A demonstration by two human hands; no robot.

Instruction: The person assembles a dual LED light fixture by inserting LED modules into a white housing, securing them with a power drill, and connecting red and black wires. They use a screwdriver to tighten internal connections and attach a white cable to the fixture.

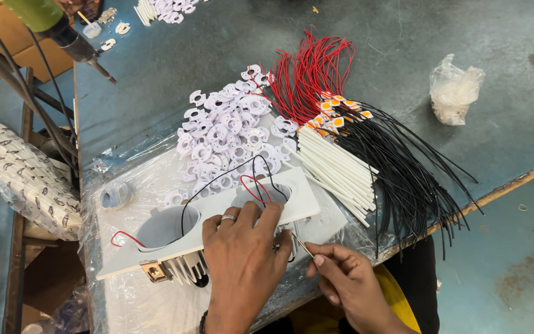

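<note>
A white twin-hole light fixture frame [298, 192] lies tilted on clear plastic sheeting at the table's near edge, with finned metal heat sinks [183, 269] under it. Red and black wires [256, 182] loop out of its holes. My left hand [242, 260], a ring on one finger, presses on the frame's near edge by the right hole. My right hand [347, 281] sits just right of it, pinching a thin wire [301, 243] that runs toward the frame's underside.
Behind the frame lie a heap of white plastic ring parts [230, 133], white tubes [335, 167], and a bundle of red and black wires with orange chips [335, 117]. A crumpled plastic bag [455, 86] is far right. A screwdriver tool [63, 31] hangs top left.
</note>
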